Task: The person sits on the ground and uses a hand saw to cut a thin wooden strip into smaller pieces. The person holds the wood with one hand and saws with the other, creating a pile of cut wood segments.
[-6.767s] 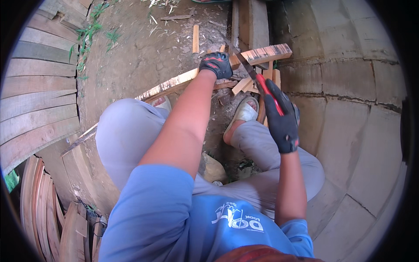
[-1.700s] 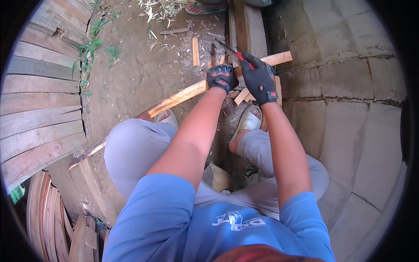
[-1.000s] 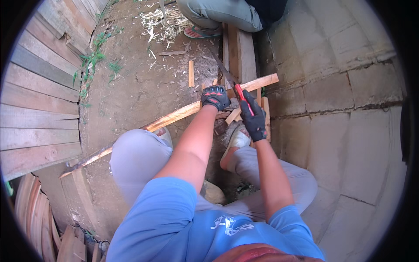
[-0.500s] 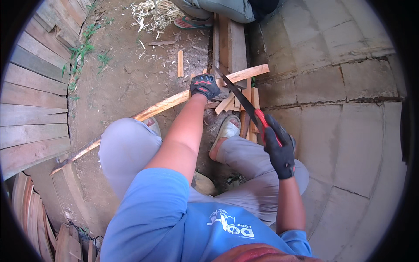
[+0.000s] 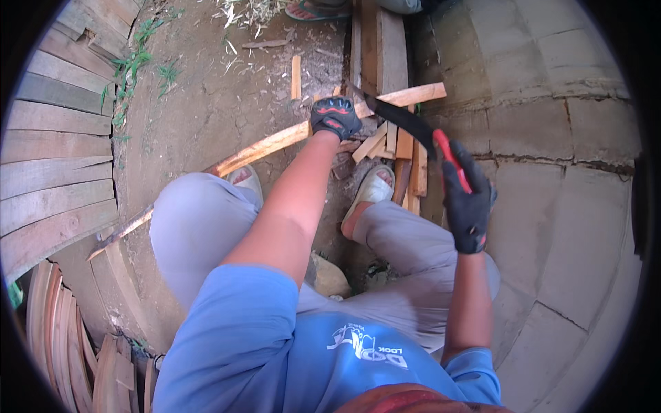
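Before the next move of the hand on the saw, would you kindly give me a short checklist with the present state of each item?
1. Right hand in a black-and-red glove gripping the red-handled saw with a dark blade: ok, closed around the handle.
2. Left hand in a black-and-red glove holding the long pale wooden strip: ok, closed over it.
3. Blade touching the strip: cannot tell; it crosses over it in view.
4. Left hand clear of the blade: cannot tell; the tip end lies close by.
5. Other person's sandalled foot clear of the blade: ok, well apart at the top edge.
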`<control>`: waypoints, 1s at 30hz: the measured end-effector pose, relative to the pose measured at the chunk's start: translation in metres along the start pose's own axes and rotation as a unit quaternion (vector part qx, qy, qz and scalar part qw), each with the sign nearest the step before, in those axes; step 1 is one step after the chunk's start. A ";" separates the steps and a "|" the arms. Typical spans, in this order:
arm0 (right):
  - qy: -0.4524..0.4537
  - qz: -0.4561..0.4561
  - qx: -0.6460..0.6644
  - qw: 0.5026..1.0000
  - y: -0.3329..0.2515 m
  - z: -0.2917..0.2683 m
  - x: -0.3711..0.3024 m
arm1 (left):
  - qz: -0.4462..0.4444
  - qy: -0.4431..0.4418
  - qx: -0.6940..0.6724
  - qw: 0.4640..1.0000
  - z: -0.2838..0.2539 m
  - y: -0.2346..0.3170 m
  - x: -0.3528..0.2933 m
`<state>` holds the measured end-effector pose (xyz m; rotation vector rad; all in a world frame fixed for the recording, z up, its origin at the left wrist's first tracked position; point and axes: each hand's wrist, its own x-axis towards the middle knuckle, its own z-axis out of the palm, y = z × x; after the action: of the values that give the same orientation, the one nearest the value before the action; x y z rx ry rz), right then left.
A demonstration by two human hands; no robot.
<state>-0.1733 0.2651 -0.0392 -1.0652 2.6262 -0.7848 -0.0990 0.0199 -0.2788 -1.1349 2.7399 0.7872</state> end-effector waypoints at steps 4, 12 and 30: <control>-0.051 0.087 0.087 0.991 -0.002 -0.007 -0.001 | -0.017 0.018 0.019 1.000 -0.001 -0.003 0.001; -0.031 -0.062 0.037 0.997 -0.012 0.038 0.001 | -0.012 0.040 -0.007 0.999 -0.006 0.003 -0.001; -0.029 -0.041 0.108 0.993 0.019 0.068 0.010 | -0.020 -0.010 0.014 1.000 -0.008 0.000 0.007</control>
<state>-0.1666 0.2422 -0.1069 -1.1222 2.3959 -1.0129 -0.1031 0.0120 -0.2732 -1.1652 2.6950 0.7485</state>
